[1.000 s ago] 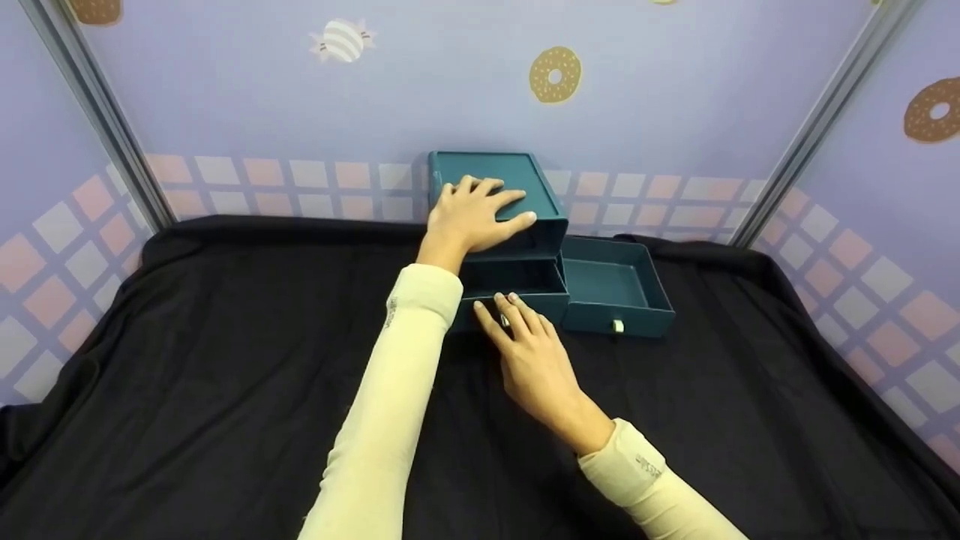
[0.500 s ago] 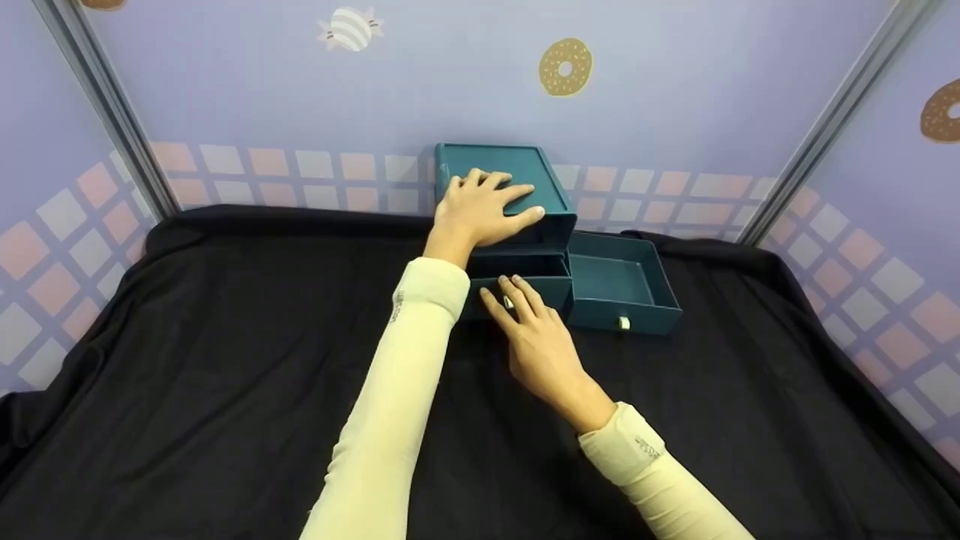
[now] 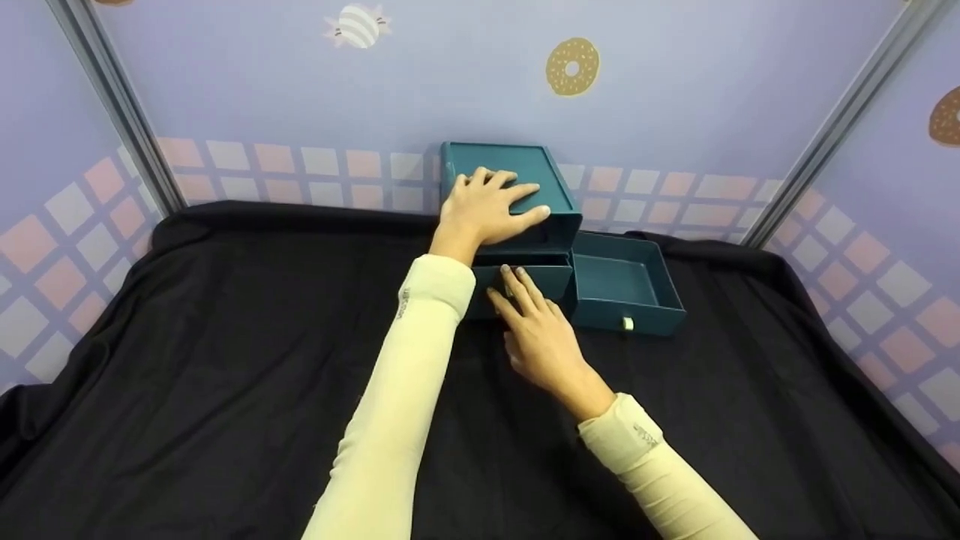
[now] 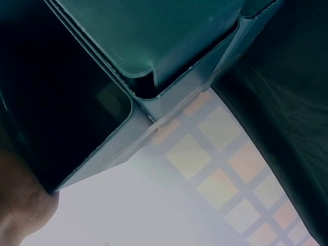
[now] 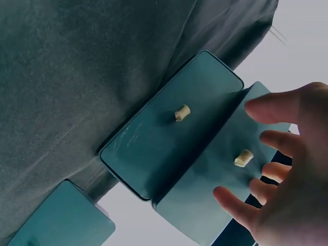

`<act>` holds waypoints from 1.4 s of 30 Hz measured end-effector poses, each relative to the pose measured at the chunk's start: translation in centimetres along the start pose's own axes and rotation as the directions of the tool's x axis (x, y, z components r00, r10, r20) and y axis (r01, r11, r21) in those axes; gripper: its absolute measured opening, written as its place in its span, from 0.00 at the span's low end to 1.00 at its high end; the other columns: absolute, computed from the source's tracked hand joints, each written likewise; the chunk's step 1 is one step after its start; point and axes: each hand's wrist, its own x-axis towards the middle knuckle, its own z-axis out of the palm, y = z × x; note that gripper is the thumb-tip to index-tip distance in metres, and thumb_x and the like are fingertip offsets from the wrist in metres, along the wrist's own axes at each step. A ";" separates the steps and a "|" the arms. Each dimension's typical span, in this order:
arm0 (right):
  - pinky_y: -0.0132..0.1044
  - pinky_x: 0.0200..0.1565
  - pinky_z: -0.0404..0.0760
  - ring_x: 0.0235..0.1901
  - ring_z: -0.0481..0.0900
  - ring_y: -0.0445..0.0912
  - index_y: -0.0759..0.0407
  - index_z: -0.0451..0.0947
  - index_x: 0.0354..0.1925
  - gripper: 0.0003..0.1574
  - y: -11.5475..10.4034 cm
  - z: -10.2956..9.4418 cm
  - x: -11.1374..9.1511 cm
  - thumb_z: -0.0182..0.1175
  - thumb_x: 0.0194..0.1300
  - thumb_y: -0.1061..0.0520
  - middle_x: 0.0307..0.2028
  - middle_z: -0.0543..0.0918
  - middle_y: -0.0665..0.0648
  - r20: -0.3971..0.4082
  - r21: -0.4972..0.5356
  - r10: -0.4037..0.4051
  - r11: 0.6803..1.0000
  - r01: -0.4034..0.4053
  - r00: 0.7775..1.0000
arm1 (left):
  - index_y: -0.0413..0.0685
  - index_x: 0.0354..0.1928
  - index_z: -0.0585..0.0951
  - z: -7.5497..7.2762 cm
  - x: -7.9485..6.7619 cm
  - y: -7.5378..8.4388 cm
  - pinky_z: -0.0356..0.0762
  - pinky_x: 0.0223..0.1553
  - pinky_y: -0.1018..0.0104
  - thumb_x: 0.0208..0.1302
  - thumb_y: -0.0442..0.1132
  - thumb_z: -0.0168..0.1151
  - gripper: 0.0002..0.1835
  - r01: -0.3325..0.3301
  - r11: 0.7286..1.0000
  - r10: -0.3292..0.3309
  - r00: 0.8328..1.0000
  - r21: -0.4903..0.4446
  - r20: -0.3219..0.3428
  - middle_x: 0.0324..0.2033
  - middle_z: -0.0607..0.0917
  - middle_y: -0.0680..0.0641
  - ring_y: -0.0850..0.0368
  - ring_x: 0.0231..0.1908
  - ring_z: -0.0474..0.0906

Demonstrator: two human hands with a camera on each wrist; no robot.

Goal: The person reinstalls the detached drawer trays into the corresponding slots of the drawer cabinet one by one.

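Teal drawer point(image 3: 553, 280), pale knob point(image 5: 244, 158) facing nearside, lay long crosswise — right hand point(image 3: 544, 341) touched it, left hand point(image 3: 482, 208) topped the cabinet point(image 3: 510, 157), both splayed.

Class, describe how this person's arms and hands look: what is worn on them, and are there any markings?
The left sleeve and right sleeve are pale cream-yellow, close-fitting and lightly wrinkled. Each ends in a thicker band, the left cuff and right cuff, with small dark lettering too blurred to read. The left hand and right hand wear no gloves.
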 end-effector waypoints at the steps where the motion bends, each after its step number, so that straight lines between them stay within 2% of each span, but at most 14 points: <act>1: 0.53 0.51 0.79 0.74 0.52 0.53 0.53 0.65 0.71 0.41 0.0 0.0 0.0 0.64 0.61 0.58 0.76 0.52 0.58 0.005 0.009 0.006 1.000 -0.006 1.000 | 0.79 0.73 0.58 0.0 0.0 0.1 0.47 0.71 0.40 0.62 0.79 0.31 0.39 -0.004 1.000 0.004 1.000 0.001 0.003 0.73 0.59 0.54 0.45 0.72 0.51; 6: 0.54 0.56 0.76 0.74 0.54 0.53 0.52 0.66 0.70 0.39 0.2 -0.1 0.1 0.64 0.62 0.56 0.76 0.52 0.57 0.027 0.034 0.036 0.999 -0.037 0.999 | 0.79 0.73 0.57 0.1 0.3 0.3 0.46 0.72 0.40 0.61 0.80 0.30 0.39 -0.013 1.000 0.013 1.000 -0.006 0.006 0.74 0.58 0.54 0.46 0.73 0.51; 11: 0.54 0.59 0.75 0.73 0.55 0.55 0.52 0.64 0.72 0.42 0.1 0.1 0.7 0.66 0.61 0.56 0.77 0.48 0.57 0.077 0.036 0.046 0.998 -0.049 0.996 | 0.80 0.73 0.58 0.1 0.2 0.0 0.43 0.73 0.41 0.61 0.80 0.31 0.39 0.000 1.000 0.000 1.000 -0.024 0.005 0.74 0.58 0.55 0.46 0.73 0.50; 20: 0.57 0.61 0.73 0.73 0.55 0.59 0.54 0.64 0.71 0.42 0.0 0.5 0.8 0.66 0.62 0.53 0.76 0.48 0.60 0.151 0.105 0.056 0.992 -0.072 0.987 | 0.79 0.73 0.60 0.1 0.1 -0.1 0.44 0.72 0.40 0.62 0.79 0.32 0.39 0.001 0.999 0.000 1.000 -0.041 0.008 0.73 0.60 0.56 0.46 0.73 0.50; 32: 0.58 0.64 0.69 0.73 0.53 0.61 0.57 0.69 0.68 0.38 0.3 1.2 1.8 0.66 0.61 0.53 0.76 0.51 0.60 0.103 0.161 0.066 0.983 -0.083 0.992 | 0.80 0.72 0.61 -0.3 0.0 -0.5 0.42 0.73 0.40 0.60 0.81 0.33 0.39 0.013 0.999 -0.013 1.000 -0.051 -0.004 0.72 0.62 0.56 0.46 0.72 0.51; 38: 0.59 0.60 0.72 0.72 0.56 0.59 0.51 0.67 0.69 0.40 0.5 0.9 1.4 0.67 0.60 0.53 0.74 0.57 0.61 0.031 0.199 0.087 0.976 -0.091 0.996 | 0.79 0.71 0.62 -0.2 0.1 -0.4 0.44 0.72 0.40 0.59 0.81 0.33 0.39 0.009 0.998 -0.010 1.000 -0.059 -0.019 0.71 0.63 0.56 0.46 0.71 0.53; 42: 0.60 0.55 0.76 0.69 0.63 0.57 0.47 0.66 0.71 0.44 1.2 0.1 0.6 0.69 0.58 0.50 0.70 0.65 0.60 0.001 0.207 0.120 0.971 -0.118 0.993 | 0.80 0.70 0.64 -0.2 0.1 -0.2 0.45 0.72 0.42 0.59 0.81 0.34 0.39 0.014 0.997 -0.016 1.000 -0.079 -0.022 0.70 0.63 0.54 0.46 0.70 0.54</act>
